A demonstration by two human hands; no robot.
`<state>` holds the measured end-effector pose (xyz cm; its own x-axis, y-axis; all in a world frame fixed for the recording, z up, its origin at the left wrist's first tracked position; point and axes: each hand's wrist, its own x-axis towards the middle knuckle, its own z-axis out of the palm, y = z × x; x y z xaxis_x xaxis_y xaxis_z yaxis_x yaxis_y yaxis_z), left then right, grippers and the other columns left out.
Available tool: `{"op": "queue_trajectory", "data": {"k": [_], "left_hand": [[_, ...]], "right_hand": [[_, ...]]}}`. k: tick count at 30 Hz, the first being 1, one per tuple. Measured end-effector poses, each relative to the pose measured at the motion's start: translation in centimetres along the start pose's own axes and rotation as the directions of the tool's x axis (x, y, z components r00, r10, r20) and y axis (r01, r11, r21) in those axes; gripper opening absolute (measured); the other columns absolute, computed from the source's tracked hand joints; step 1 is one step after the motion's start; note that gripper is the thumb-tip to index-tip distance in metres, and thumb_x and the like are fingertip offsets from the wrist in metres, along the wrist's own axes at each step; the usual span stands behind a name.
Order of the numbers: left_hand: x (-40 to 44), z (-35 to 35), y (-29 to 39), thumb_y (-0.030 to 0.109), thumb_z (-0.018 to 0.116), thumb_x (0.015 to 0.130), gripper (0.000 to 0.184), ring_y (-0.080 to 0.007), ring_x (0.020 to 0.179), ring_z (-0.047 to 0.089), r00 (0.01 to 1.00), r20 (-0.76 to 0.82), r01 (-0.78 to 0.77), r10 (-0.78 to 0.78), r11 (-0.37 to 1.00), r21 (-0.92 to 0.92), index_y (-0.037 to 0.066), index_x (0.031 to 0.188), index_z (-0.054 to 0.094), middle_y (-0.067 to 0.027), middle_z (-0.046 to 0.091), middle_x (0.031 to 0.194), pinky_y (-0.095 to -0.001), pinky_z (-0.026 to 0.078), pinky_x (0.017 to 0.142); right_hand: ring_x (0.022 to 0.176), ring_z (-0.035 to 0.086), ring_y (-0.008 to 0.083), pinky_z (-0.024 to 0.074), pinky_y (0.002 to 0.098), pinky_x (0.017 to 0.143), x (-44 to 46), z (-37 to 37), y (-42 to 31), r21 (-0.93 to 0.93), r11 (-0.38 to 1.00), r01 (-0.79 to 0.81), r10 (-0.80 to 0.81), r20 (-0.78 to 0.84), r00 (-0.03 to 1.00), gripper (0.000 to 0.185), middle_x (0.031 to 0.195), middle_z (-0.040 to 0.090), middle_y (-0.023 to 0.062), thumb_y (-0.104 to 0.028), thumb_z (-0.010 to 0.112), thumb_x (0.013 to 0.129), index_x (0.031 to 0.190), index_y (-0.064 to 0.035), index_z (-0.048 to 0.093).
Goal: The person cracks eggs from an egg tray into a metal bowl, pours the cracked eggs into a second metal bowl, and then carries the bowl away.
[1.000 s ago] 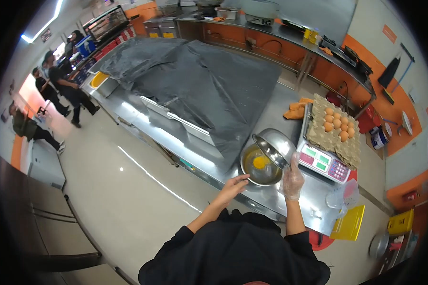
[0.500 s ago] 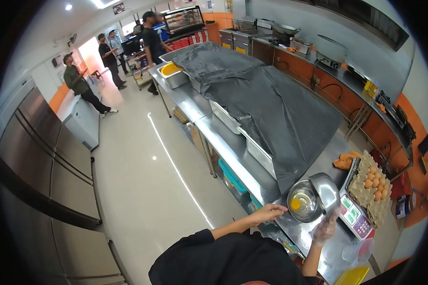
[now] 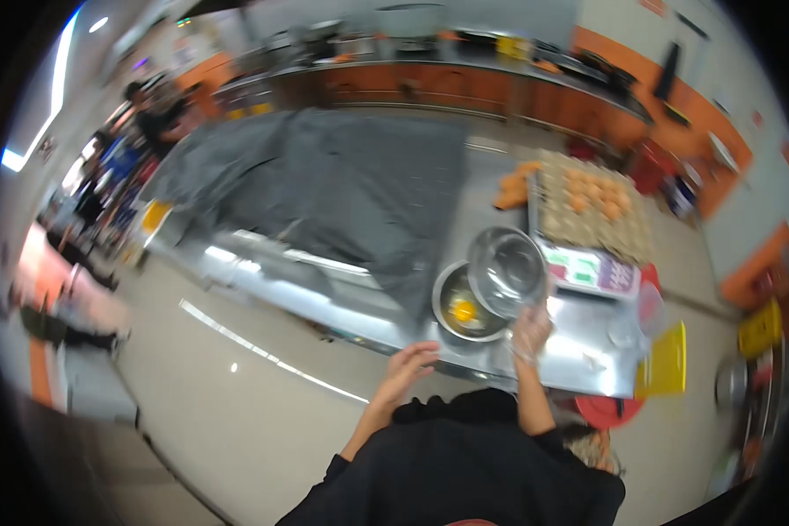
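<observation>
A steel bowl [image 3: 444,321] stands at the table's front edge with a cracked egg [image 3: 465,311], a yellow yolk in clear white, inside it. Overlapping its right side is a second shiny steel bowl [image 3: 506,273], held by its near rim. My right hand [image 3: 531,335], in a clear plastic glove, grips that second bowl. Bare and empty, my left hand [image 3: 409,366] hangs just in front of the table edge, left of the lower bowl, fingers stretched out and apart from it. The frame is blurred by motion.
Right of the bowls sits a scale [image 3: 587,272] beside an egg carton [image 3: 557,206] holding several brown eggs. Behind are an orange cloth [image 3: 515,186] and a dark sheet [image 3: 324,175] covering trays. A yellow board [image 3: 666,364] leans at the table's right end.
My view has swung to the right and blurred. The upper bowl has turned so its inside shows more. My left hand has drawn away from the lower bowl's rim.
</observation>
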<state>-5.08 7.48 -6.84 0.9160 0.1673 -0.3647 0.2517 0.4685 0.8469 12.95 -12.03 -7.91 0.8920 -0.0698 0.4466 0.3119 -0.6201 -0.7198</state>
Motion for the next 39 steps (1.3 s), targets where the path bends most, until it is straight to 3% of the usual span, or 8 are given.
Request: {"op": "queue_trajectory", "data": {"k": [3, 5, 16, 22, 24, 25, 32, 39], "left_hand": [[-0.1, 1.3, 1.1, 0.021, 0.056, 0.096, 0.036, -0.0247, 0.121, 0.055, 1.000, 0.020, 0.001, -0.001, 1.000, 0.000, 0.002, 0.127, 0.054, -0.0121, 0.056, 0.131, -0.0400, 0.043, 0.101], [0.0, 2.2, 1.8, 0.020, 0.055, 0.097, 0.035, -0.0256, 0.120, 0.055, 0.994, 0.108, 0.027, -0.031, 0.999, 0.042, 0.002, 0.127, 0.053, -0.0133, 0.057, 0.130, -0.0399, 0.044, 0.100], [8.6, 8.7, 5.9, 0.014, 0.058, 0.095, 0.020, -0.0147, 0.099, 0.062, 0.952, 0.181, -0.266, 0.248, 0.961, 0.081, 0.003, 0.112, 0.061, -0.0075, 0.065, 0.109, -0.0270, 0.048, 0.084], [18.7, 20.6, 11.9, 0.011, 0.058, 0.095, 0.018, -0.0149, 0.101, 0.061, 0.775, 0.394, -0.616, 0.493, 0.727, 0.302, 0.001, 0.110, 0.061, -0.0083, 0.066, 0.107, -0.0283, 0.046, 0.089], [23.2, 24.5, 12.5, 0.011, 0.059, 0.095, 0.019, -0.0151, 0.102, 0.061, 0.733, 0.473, -0.660, 0.489, 0.680, 0.320, 0.000, 0.110, 0.061, -0.0093, 0.066, 0.108, -0.0284, 0.046, 0.090], [25.2, 26.7, 12.8, 0.011, 0.060, 0.094, 0.020, -0.0176, 0.104, 0.061, 0.703, 0.523, -0.707, 0.482, 0.552, 0.442, 0.001, 0.110, 0.060, -0.0122, 0.065, 0.110, -0.0301, 0.046, 0.091], [39.2, 35.8, 7.2, 0.010, 0.064, 0.083, 0.032, -0.0364, 0.104, 0.057, 0.358, 0.812, -0.770, 0.461, -0.346, 0.536, 0.008, 0.115, 0.058, -0.0201, 0.056, 0.115, -0.0444, 0.047, 0.089], [36.8, 38.9, 9.0, 0.007, 0.069, 0.075, 0.045, -0.0385, 0.100, 0.057, 0.614, 0.745, -0.719, 0.261, -0.206, 0.664, 0.008, 0.117, 0.054, -0.0192, 0.053, 0.109, -0.0443, 0.047, 0.084]], "right_hand": [[0.040, 0.056, 0.0156, 0.0486, 0.0279, 0.035, 0.2, 2.3, 2.4, 0.647, 0.623, -0.439, 0.476, 0.132, 0.870, 0.052, 0.072, 0.062, 0.0123, -0.009, 0.056, 0.090, 0.138, -0.0011, 0.039], [0.042, 0.058, 0.0176, 0.0501, 0.0296, 0.036, 1.6, 0.1, 0.3, 0.581, 0.459, -0.672, 0.682, 0.254, 0.686, 0.051, 0.074, 0.062, 0.0132, -0.009, 0.059, 0.087, 0.133, 0.0032, 0.039], [0.042, 0.051, 0.0152, 0.0407, 0.0291, 0.036, -2.8, -11.7, 5.7, 0.546, 0.352, -0.760, 0.838, 0.177, 0.515, 0.039, 0.064, 0.057, 0.0093, -0.007, 0.054, 0.082, 0.120, 0.0004, 0.054], [0.057, 0.064, 0.0240, 0.0524, 0.0355, 0.052, -2.8, -12.9, 9.9, 0.393, 0.367, -0.843, 0.767, 0.385, 0.514, 0.057, 0.079, 0.065, 0.0168, -0.039, 0.062, 0.092, 0.133, -0.0024, 0.047], [0.083, 0.067, 0.0375, 0.0527, 0.0457, 0.075, -0.3, -16.9, 6.6, -0.478, 0.682, -0.554, 0.695, 0.187, 0.694, 0.067, 0.096, 0.066, 0.0256, -0.048, 0.051, 0.095, 0.140, -0.0006, 0.038], [0.104, 0.061, 0.0417, 0.0448, 0.0488, 0.092, 1.6, -18.7, 4.7, -0.467, 0.702, -0.538, 0.695, 0.285, 0.660, 0.067, 0.103, 0.064, 0.0284, -0.054, 0.040, 0.096, 0.135, 0.0011, 0.041], [0.085, 0.063, 0.0434, 0.0471, 0.0513, 0.077, 9.9, -16.8, 6.2, -0.129, 0.968, -0.214, 0.240, 0.235, 0.942, 0.049, 0.088, 0.065, 0.0251, -0.041, 0.051, 0.093, 0.118, 0.0016, 0.053], [0.083, 0.062, 0.0438, 0.0476, 0.0521, 0.075, 11.3, -15.9, 7.6, 0.007, 0.973, -0.232, 0.221, 0.272, 0.937, 0.042, 0.084, 0.063, 0.0270, -0.032, 0.053, 0.093, 0.116, 0.0028, 0.053]]}}
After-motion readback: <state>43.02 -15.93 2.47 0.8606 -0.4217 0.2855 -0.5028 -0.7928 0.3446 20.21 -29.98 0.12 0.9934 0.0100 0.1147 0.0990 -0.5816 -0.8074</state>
